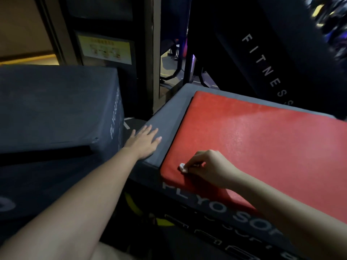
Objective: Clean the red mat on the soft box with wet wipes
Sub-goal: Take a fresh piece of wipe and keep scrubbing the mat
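A: On the grey padded soft box (170,115), what is being wiped?
B: The near-left corner of the flat red mat (262,143). A white wipe (182,167), seemingly balled, is pinched by the right hand (210,167); the left hand (144,145) is laid flat, fingers straight. Rightward strokes are needed.

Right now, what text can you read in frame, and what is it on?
"FITNESS": dark slanted panel; the last letter is cut off at the mat's edge.
"PLYO SOF": front of the soft box; the rest is covered.
"PL YO": side of the left box; the rest is blurred.
Yellow sticker: too blurred to read.
Lower print on the soft box front: blurred.
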Demonstrator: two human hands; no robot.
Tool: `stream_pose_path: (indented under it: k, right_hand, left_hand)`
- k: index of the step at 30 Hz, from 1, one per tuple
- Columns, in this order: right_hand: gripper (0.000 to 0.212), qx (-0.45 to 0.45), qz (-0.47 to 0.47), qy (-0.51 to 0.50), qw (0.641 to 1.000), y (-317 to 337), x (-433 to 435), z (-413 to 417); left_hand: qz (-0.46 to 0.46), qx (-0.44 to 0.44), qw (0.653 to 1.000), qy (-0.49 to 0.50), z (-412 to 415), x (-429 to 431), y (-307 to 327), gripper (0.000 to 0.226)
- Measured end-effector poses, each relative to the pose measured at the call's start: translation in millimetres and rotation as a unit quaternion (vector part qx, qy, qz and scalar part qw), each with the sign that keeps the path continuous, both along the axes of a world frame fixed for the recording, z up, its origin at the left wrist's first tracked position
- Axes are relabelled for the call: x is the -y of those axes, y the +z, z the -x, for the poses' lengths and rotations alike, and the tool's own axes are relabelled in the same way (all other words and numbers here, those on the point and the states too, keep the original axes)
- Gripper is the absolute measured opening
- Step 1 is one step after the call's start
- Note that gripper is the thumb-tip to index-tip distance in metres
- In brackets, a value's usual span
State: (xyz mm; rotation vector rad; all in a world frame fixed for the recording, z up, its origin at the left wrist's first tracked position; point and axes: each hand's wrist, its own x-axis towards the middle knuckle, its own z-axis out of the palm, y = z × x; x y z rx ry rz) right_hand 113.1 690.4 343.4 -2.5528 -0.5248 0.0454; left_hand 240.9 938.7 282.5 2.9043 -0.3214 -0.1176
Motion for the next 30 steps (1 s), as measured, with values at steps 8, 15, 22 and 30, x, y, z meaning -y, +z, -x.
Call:
stream_pose_path:
  k: [8,15,22,30]
  right_hand:
    - [0.013,0.044,-0.038,0.023,0.998,-15.9,-15.6,31.8]
    - [0.011,0.094,-0.038,0.119,0.988,-27.0,-45.4,28.3]
    - [0.014,0.105,-0.072,0.085,0.988,-29.4,-49.6,15.8]
    - [0.022,0.140,-0.026,0.006,0.990,-36.4,-44.0,-45.4]
  left_hand:
    - [-0.010,0.019,1.000,0.004,12.2,0.9,-6.5,0.059]
    - [-0.008,0.020,1.000,0.010,3.6,1.2,-10.1,0.058]
    - [-0.022,0.002,1.000,0.006,-0.5,2.8,-10.1,0.058]
    - [-0.009,0.013,1.000,0.004,0.0,0.1,-11.9,0.058]
